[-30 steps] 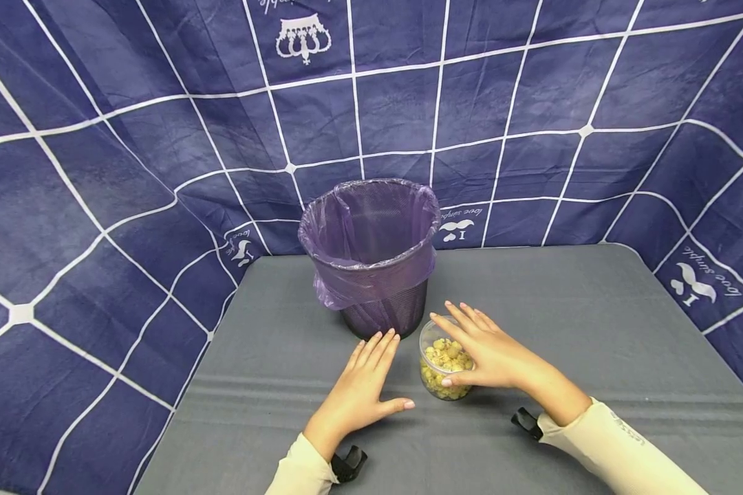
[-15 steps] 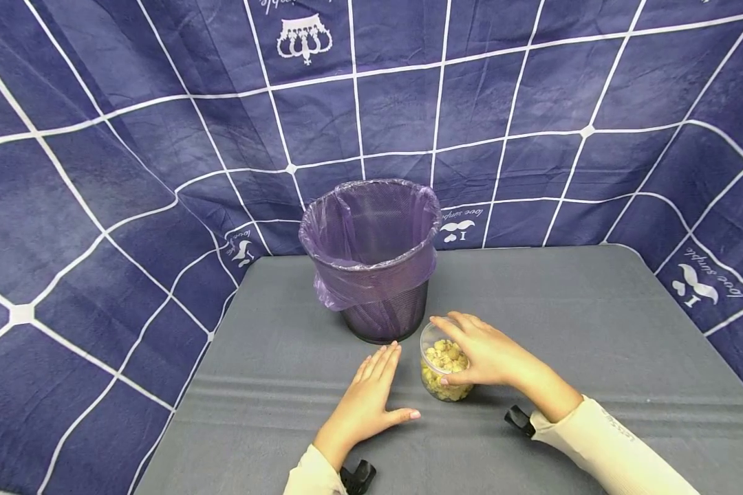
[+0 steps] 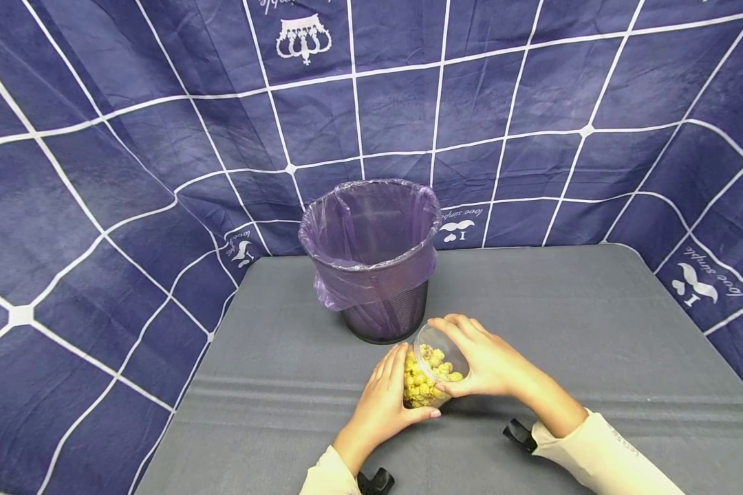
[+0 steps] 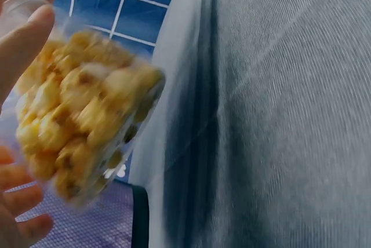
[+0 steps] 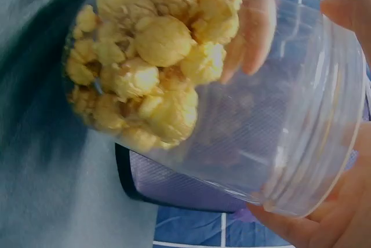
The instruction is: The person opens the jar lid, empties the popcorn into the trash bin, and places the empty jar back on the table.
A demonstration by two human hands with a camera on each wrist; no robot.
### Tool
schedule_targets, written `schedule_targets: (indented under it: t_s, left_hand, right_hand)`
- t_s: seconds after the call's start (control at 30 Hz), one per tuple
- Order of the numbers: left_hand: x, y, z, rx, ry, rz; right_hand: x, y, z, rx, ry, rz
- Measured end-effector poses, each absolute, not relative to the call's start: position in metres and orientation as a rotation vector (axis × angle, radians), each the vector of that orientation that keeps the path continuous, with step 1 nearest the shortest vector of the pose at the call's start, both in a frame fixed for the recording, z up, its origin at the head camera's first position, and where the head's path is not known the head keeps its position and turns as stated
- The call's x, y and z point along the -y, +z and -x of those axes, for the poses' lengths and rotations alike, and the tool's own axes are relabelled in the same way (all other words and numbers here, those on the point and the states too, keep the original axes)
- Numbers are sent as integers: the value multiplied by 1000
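Observation:
A clear plastic jar (image 5: 243,117) partly filled with yellow popcorn (image 3: 420,385) leans over, its mouth toward the right and its base toward the left. My right hand (image 3: 492,361) grips it near the threaded rim, thumb in front and fingers behind. My left hand (image 3: 380,405) is beside the lower end, its fingers fairly straight along the left side and its thumb extended below. In the left wrist view the popcorn in the jar (image 4: 87,109) lies between the left thumb and the fingers (image 4: 23,207). The left hand hides part of the base.
Just behind the hands, a black mesh bin (image 3: 390,313) stands on the grey table (image 3: 551,295), lined with a purple plastic bag (image 3: 378,282) folded over its rim. A blue cloth (image 3: 470,110) with white grid lines surrounds the table's back and sides.
My right hand has closed on the jar and tipped it, swinging the base leftward. My left hand has moved right, from apart to right beside the jar. The bin has stayed put.

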State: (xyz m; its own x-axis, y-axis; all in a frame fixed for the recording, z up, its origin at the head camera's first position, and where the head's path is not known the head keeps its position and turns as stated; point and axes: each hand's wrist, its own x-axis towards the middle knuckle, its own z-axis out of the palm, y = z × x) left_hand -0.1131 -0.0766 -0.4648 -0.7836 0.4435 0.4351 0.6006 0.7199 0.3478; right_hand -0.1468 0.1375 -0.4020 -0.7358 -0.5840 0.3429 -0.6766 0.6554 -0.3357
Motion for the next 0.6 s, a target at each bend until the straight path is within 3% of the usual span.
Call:
schedule_targets:
  t_s: [0.33, 0.6]
  left_hand:
    - [63, -464, 116, 2450, -726, 622]
    - [67, -459, 122, 2372, -608, 672]
  right_hand:
    - [-131, -405, 138, 2564, 816, -895]
    - [-129, -412, 134, 2580, 909, -840]
